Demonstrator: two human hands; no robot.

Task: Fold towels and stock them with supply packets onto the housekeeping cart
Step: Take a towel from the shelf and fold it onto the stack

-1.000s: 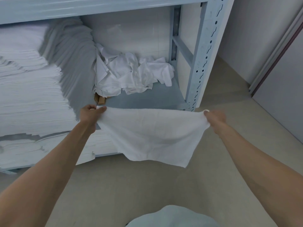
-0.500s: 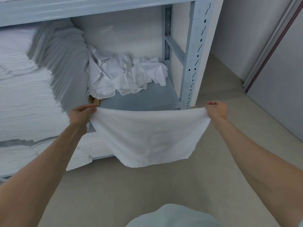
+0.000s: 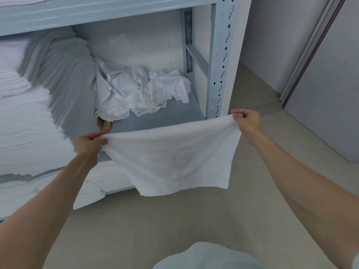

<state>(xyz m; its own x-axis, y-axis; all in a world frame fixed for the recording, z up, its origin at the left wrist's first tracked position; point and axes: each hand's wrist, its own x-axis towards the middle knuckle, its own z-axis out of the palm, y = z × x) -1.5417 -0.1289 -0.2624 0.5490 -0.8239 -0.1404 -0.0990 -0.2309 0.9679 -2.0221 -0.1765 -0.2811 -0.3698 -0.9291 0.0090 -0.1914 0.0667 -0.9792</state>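
I am seeing the left hand [image 3: 88, 144] and the right hand [image 3: 247, 121] holding a small white terry towel [image 3: 172, 158] spread in the air, each hand's fingers pinching one top corner. The towel is hanging above the beige floor [image 3: 174, 220], in front of the pale blue metal shelf rack [image 3: 218, 61]. On the shelf behind, a crumpled heap of white cloths [image 3: 139, 94] is lying beside tall stacks of folded white towels [image 3: 29, 123].

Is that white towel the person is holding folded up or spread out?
Spread out: the left hand and right hand pinch the towel by its top corners.
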